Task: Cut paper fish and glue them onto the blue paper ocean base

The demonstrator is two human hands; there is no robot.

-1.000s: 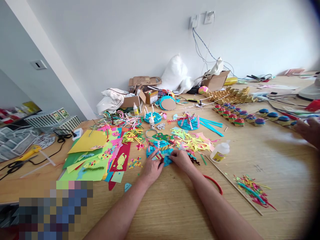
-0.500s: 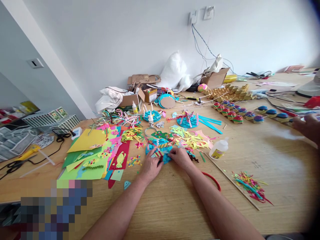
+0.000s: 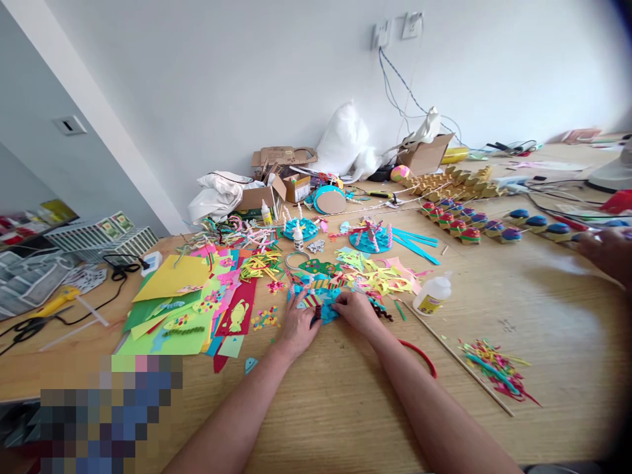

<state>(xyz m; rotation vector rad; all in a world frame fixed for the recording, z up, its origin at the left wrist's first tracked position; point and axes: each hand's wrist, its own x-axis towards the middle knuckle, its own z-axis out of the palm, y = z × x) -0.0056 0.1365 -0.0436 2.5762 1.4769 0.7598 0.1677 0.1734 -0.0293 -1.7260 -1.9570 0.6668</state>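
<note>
A blue paper craft (image 3: 328, 311) with paper fish on it lies on the table between my hands. One fish on it, a striped paper fish (image 3: 311, 301), shows beside my left fingers. My left hand (image 3: 298, 327) is closed on the craft's left edge, its thumb near a small dark-red curl. At the right edge, my right hand (image 3: 358, 312) pinches the blue craft with bent fingers. My hands partly cover the piece, so its underside is hidden. Just behind it lies a green paper fish (image 3: 318, 266) with coloured dots.
Coloured paper sheets (image 3: 172, 283) are stacked at left. A glue bottle (image 3: 433, 294), a wooden stick (image 3: 464, 362) and paper shreds (image 3: 494, 370) lie at right. Two blue discs with twisted posts stand behind. Another person's hand (image 3: 606, 253) is at the far right, near painted egg-carton strips (image 3: 459, 227).
The blue craft has tipped in my hands, and its pale twisted post no longer shows clearly. Both my hands keep their grip in nearly the same place. The view has shifted slightly.
</note>
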